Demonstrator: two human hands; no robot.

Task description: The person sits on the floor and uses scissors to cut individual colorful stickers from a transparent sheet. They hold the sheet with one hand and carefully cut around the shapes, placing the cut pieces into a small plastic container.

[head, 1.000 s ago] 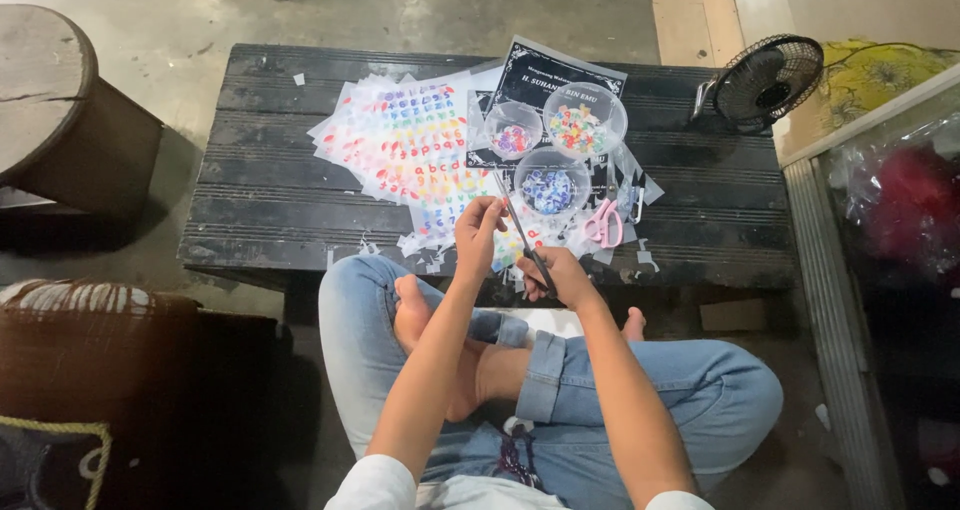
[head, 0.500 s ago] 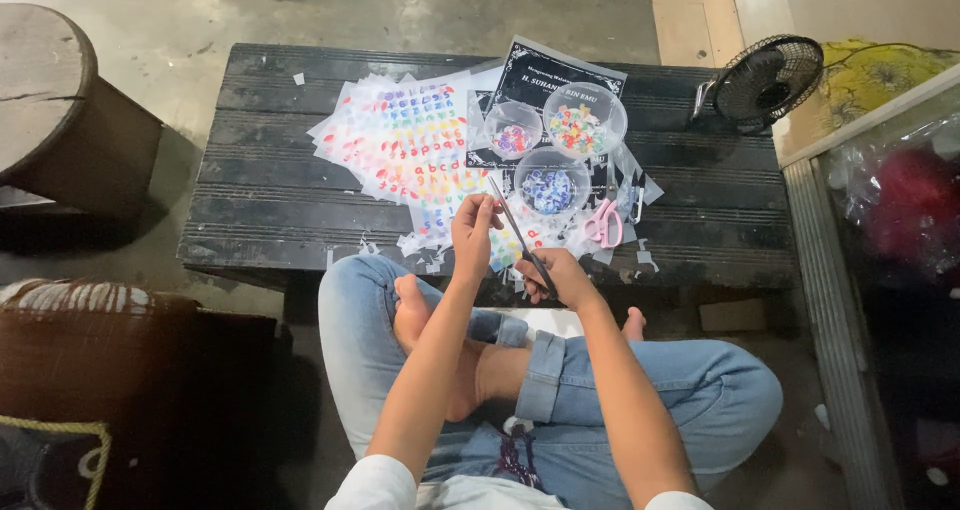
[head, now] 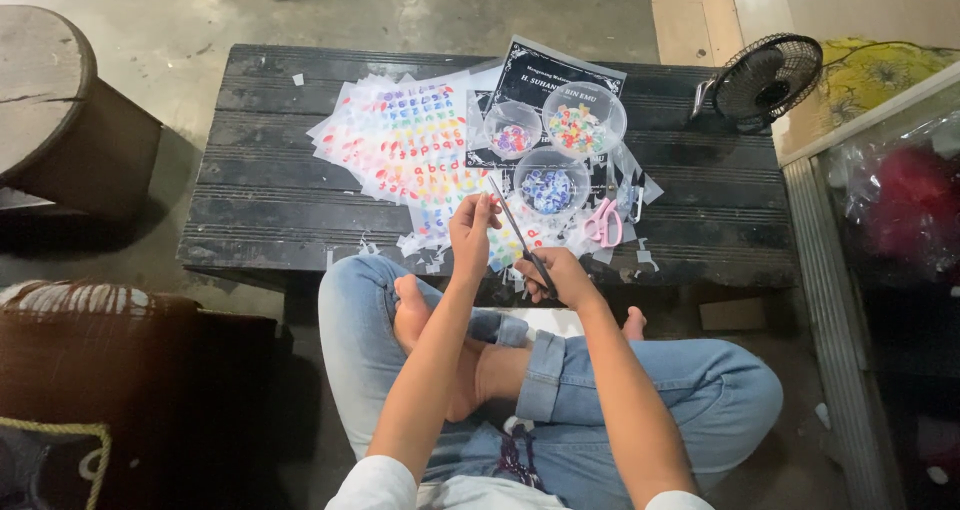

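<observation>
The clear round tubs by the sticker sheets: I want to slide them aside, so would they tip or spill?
The clear tubs look wide and low, so probably hard to tip. They seem lidless, so beads might spill if jolted.

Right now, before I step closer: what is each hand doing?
Left hand: closed, pinching something too small to identify.
Right hand: closed on dark scissors, blades pointing up.
</observation>
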